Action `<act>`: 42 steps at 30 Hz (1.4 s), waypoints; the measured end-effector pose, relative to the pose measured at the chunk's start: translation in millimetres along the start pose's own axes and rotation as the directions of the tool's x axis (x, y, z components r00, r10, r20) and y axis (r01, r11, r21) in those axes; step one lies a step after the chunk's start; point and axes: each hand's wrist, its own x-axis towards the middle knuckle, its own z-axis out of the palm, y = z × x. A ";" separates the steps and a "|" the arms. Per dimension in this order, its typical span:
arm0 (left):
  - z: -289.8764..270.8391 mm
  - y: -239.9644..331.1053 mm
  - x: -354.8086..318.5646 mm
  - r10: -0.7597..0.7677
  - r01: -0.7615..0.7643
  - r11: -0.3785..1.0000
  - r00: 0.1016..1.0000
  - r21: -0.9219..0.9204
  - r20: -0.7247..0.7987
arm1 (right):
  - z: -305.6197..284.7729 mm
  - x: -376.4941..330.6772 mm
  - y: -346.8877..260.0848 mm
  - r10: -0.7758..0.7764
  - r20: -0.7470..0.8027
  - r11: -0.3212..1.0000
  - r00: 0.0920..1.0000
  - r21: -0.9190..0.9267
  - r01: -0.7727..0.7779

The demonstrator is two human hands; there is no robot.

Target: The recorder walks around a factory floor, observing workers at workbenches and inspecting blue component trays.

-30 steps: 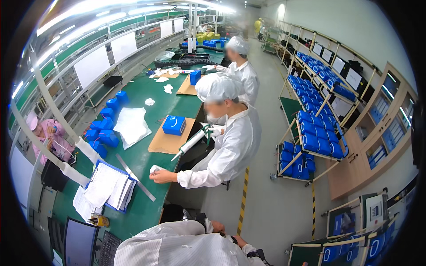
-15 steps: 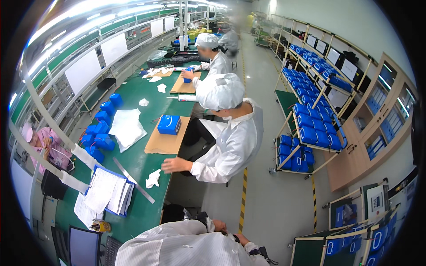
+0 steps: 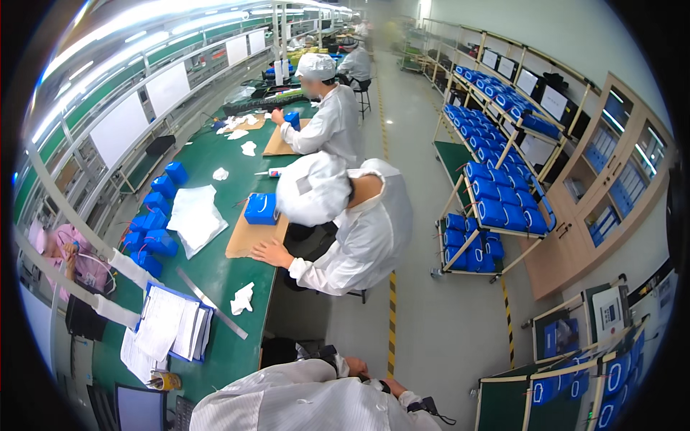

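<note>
White striped sleeves point(image 3: 302, 402) low at the lower edge, both hands just past the cuffs. Left hand point(image 3: 357, 368) half hidden by the sleeve; cannot tell if its fingers are apart or together. Same for the right hand point(image 3: 394, 388): too small to read, maybe curled.

Nearest thing: a black bundle point(image 3: 320, 353). Lies just beside the left hand, on its left and a little further away, under the edge of the green table point(image 3: 215, 161). Looks closer to the left hand than to the right; long axis not clear.

Near the right wrist sits a small black device with a cord point(image 3: 430, 408), touching or not, cannot tell.

Well apart, up the table: a blue pack point(image 3: 261, 208) on a cardboard sheet point(image 3: 248, 241), under a co-worker's hand point(image 3: 272, 253).
</note>
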 end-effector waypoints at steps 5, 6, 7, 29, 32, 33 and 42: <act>-7.0 2.1 6.6 0.055 -0.053 0.998 0.997 -0.037 0.050 | -0.7 3.2 16.7 0.035 -0.032 0.998 0.999 0.052 -0.033; -5.6 -1.6 8.1 0.056 -0.054 0.998 0.997 -0.032 0.054 | 0.6 2.5 15.5 0.058 -0.023 0.993 0.998 0.108 -0.055; -3.9 -5.1 9.5 0.071 -0.069 0.997 0.996 -0.020 0.060 | 2.1 2.2 14.0 0.079 -0.013 0.984 0.997 0.163 -0.076; -2.7 -19.7 23.0 0.276 -0.280 0.959 0.958 0.046 0.084 | -2.5 14.3 33.5 -0.016 -0.022 1.000 1.000 -0.026 0.015; -1.5 -24.1 20.2 0.221 -0.226 0.972 0.972 0.063 0.079 | -2.7 12.4 24.8 -0.017 -0.027 0.999 0.999 0.039 0.018; -3.4 -19.1 19.6 0.226 -0.232 0.971 0.970 0.063 0.090 | -3.0 9.7 25.4 -0.053 -0.025 0.999 0.998 0.004 0.053; 15.7 -61.7 36.9 0.219 -0.231 0.973 0.948 0.027 0.231 | -3.2 30.6 42.0 -0.342 0.044 0.861 0.939 -0.385 0.332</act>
